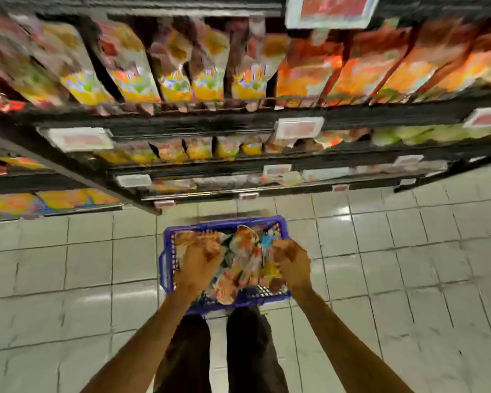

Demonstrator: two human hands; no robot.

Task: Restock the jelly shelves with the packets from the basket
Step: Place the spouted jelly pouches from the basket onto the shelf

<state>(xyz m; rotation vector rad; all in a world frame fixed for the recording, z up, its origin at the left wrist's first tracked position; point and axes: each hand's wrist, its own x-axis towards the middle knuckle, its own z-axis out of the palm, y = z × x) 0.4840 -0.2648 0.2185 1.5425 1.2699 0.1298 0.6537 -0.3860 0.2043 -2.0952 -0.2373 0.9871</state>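
Note:
A blue plastic basket [165, 265] stands on the tiled floor in front of my feet, filled with several colourful jelly packets [243, 262]. Both my arms reach down into it. My left hand [200, 256] is curled over the packets on the basket's left side. My right hand [291, 263] is curled over the packets on its right side. The picture is blurred, so I cannot tell whether either hand has a packet in its grip. Above the basket rise the black jelly shelves [238, 120], lined with rows of standing packets [176, 72].
White price tags [298, 128] hang along the shelf edges. Orange packets [360, 66] fill the upper shelf's right part, green ones [425, 134] sit lower right. Pale glossy floor tiles [408, 251] spread on both sides of the basket. My dark trouser legs [250, 350] stand just behind it.

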